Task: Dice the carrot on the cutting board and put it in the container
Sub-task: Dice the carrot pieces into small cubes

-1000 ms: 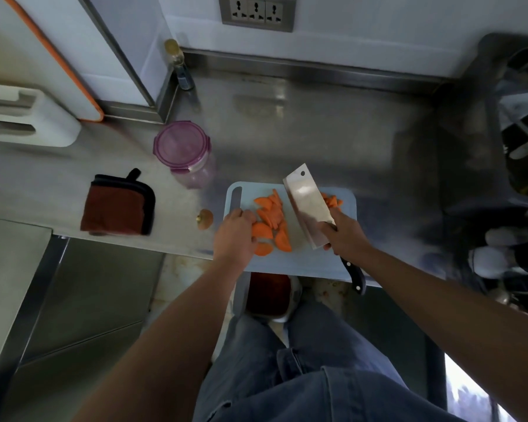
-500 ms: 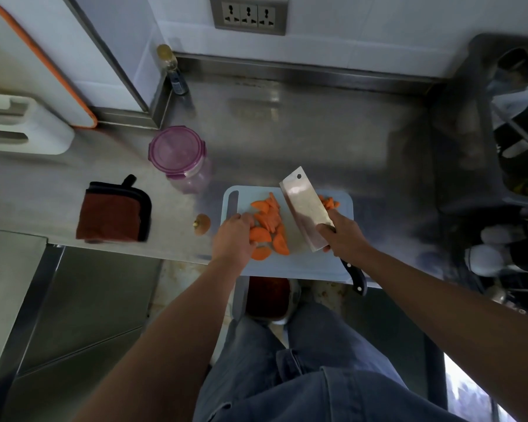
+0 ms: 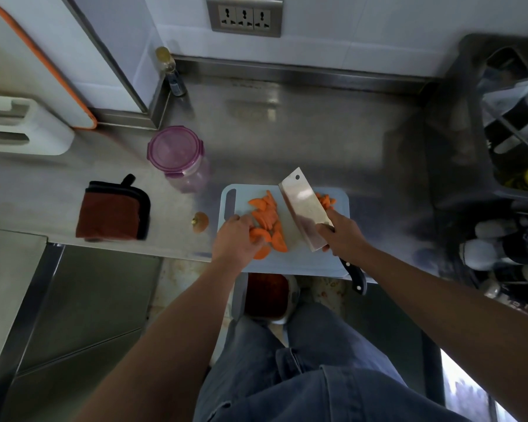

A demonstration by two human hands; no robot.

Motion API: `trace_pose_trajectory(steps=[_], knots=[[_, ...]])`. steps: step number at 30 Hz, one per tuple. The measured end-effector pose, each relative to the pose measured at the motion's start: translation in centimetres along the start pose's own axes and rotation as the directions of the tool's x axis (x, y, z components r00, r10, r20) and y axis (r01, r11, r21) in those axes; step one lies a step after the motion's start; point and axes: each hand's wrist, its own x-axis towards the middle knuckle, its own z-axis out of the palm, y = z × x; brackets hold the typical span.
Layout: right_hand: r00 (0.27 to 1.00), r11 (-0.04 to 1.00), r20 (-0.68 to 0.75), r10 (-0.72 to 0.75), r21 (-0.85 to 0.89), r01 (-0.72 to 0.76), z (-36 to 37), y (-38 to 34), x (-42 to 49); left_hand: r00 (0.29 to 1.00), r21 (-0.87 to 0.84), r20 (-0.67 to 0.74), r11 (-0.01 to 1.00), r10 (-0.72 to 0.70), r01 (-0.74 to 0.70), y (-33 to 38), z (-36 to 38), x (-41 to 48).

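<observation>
- Little shifts since the earlier frames: the left hand (image 3: 234,239) stays with fingers curled onto the carrot pieces (image 3: 267,219), and the right hand (image 3: 343,236) stays clamped round the handle of the cleaver (image 3: 304,205), blade tilted beside the pile.
- Carrot pieces lie as coarse half-slices on the cutting board (image 3: 302,260) at the near edge of the worktop (image 3: 287,141).
- Judgement: dicing is unfinished. The container (image 3: 180,153), lid on, stands behind the board's left corner with no carrot visible inside.

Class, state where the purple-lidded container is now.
In the head view, the purple-lidded container stands on the steel counter, just beyond the far-left corner of the cutting board, right of the red cloth.
</observation>
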Motion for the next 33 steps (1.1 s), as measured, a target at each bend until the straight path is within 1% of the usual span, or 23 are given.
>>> trace_pose_trajectory(steps=[3,7,10,13,15,17,19,22,25,28,33], knots=[[1.000,1.000,-0.008,-0.003,0.015,0.003,-0.2,-0.1,-0.3,1.000,-0.055,-0.008,0.998,0.001,-0.001,-0.2,-0.1,0.0],[0.999,0.999,-0.053,0.012,0.053,-0.009,-0.7,-0.1,-0.6,0.999,-0.301,-0.013,0.953,-0.037,0.031,-0.7,-0.7,-0.1],[0.997,0.998,-0.074,0.016,0.063,-0.011,-1.0,0.2,-0.9,0.996,-0.420,0.044,0.904,-0.072,0.083,-0.5,-0.9,-0.2],[0.996,0.999,-0.089,0.006,0.042,-0.003,-1.4,0.5,-1.5,0.992,-0.495,0.114,0.863,-0.053,0.103,0.9,-0.2,-0.2],[0.995,1.000,-0.099,0.001,0.019,0.000,-1.8,0.9,-1.9,0.993,-0.492,0.112,0.866,-0.037,0.088,2.5,0.5,0.0],[0.995,1.000,-0.104,-0.003,0.002,0.003,-2.1,1.5,-2.3,0.995,-0.491,0.088,0.867,-0.054,0.090,4.5,1.3,0.3],[0.994,1.000,-0.107,-0.002,0.001,0.002,-2.2,2.1,-2.7,0.989,-0.502,0.101,0.852,-0.110,0.146,6.4,2.2,0.8],[0.994,1.000,-0.105,0.002,0.009,-0.001,-2.4,2.7,-3.3,0.978,-0.445,0.129,0.872,-0.162,0.203,8.3,3.6,1.4],[0.994,0.998,-0.108,-0.024,-0.065,0.017,-2.6,3.0,-4.0,0.972,-0.404,0.133,0.885,-0.194,0.232,8.6,4.3,1.4],[0.994,0.990,-0.107,-0.038,-0.137,0.023,-2.6,3.3,-4.2,0.980,-0.342,0.082,0.918,-0.184,0.201,8.1,4.5,1.0],[0.993,0.984,-0.088,-0.074,-0.168,0.058,-2.4,3.2,-4.2,0.991,-0.188,-0.019,0.974,-0.133,0.127,8.1,4.1,0.6]])
